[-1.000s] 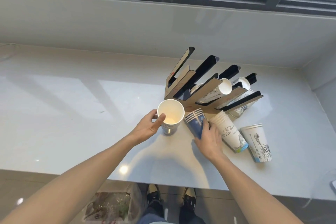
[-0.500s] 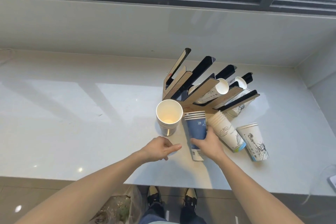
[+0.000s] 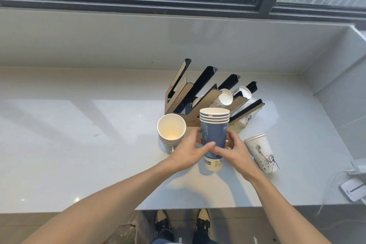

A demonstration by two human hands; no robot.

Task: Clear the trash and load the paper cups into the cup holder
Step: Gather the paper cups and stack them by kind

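A stack of blue paper cups [image 3: 214, 134] stands upright just above the white counter [image 3: 79, 144], held from both sides. My left hand [image 3: 188, 151] grips its left side and my right hand [image 3: 235, 150] grips its right side. To the left stands a nested stack of plain white cups [image 3: 171, 130], untouched. The cardboard and black cup holder [image 3: 200, 95] rises behind, with white cups [image 3: 225, 97] lying in its slots. A white cup with a statue drawing [image 3: 262, 152] lies tilted at the right.
More printed cups [image 3: 245, 120] lie under the holder's right end. A white device with a cable [image 3: 353, 189] lies at the counter's right front edge. A raised wall and window ledge [image 3: 178, 35] run behind. My shoes [image 3: 182, 224] show below the counter edge.
My left hand let go of the white cup stack and came over to the blue stack. The blue stack was lifted upright from beside the holder and is now held by both hands.
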